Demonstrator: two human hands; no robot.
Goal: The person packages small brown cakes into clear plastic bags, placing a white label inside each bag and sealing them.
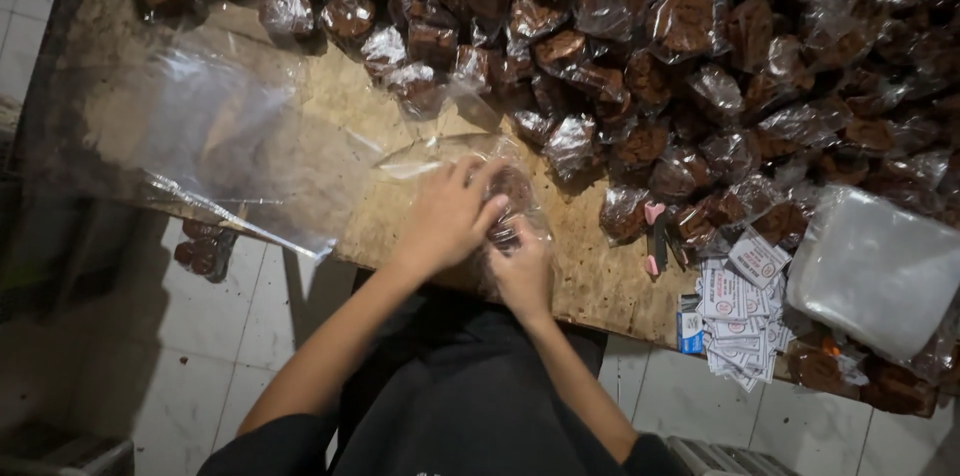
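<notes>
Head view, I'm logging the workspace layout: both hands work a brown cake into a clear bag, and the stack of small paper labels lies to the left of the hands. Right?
Not quite. The head view shows the paper labels to the right of the hands, near the table's front edge. The left hand and right hand do handle a brown cake in a clear bag.

A brown cake in a clear bag is held at the near edge of the worn wooden desk by both hands: the left hand is laid over it, the right hand is closed on its lower part. A heap of wrapped brown cakes is seen beyond, paper labels to the right.
</notes>
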